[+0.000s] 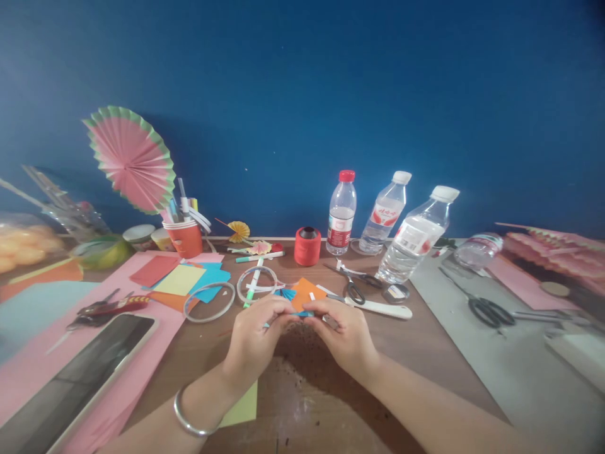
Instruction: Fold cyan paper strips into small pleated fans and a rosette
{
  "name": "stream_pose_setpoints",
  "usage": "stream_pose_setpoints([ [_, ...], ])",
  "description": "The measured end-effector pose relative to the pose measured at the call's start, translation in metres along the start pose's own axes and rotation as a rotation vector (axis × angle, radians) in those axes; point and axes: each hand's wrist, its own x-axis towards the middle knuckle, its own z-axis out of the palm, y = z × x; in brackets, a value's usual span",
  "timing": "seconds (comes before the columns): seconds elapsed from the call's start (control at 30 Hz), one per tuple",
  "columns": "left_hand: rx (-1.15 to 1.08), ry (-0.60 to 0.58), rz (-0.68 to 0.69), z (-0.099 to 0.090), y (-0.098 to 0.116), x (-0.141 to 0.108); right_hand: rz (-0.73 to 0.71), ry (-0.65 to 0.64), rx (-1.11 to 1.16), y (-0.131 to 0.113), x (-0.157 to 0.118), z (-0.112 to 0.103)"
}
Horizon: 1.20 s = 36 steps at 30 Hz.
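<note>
Near the middle of the brown table, my left hand [259, 329] and my right hand [346, 333] meet fingertip to fingertip. Both pinch a small blue piece of paper [301, 313] between thumb and fingers; most of it is hidden by the fingers. Just behind it lie an orange paper [307, 294] and a pleated blue paper [285, 294]. A yellow-green sheet [242, 407] lies beside my left wrist, which wears a silver bangle. Past my right fingers is a white-handled knife [380, 309].
Behind the hands stand a red thread spool [307, 247] and three bottles, one red-capped [341, 217]. Black scissors [355, 291] lie right of centre. Tape rings [210, 302], coloured papers [179, 280], a phone [89, 378] and a red cup [185, 238] with a paper fan [130, 161] are left.
</note>
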Motion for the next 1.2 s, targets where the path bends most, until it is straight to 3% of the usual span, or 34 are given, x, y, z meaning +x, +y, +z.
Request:
stream_pose_setpoints([
  [0.33, -0.047, 0.015, 0.059, 0.005, 0.004, -0.003, -0.091, -0.002, 0.027, -0.006, 0.003, -0.005],
  [0.6, -0.1, -0.178, 0.157, 0.005, 0.007, -0.005, -0.3, -0.043, 0.009, -0.002, 0.002, -0.006],
  [1.07, -0.175, 0.004, 0.116, 0.008, 0.008, -0.01, -0.164, 0.03, 0.164, -0.013, -0.001, -0.003],
  [1.2, -0.18, -0.032, 0.101, 0.006, 0.007, -0.007, -0.164, 0.034, 0.175, -0.011, 0.0, -0.003],
])
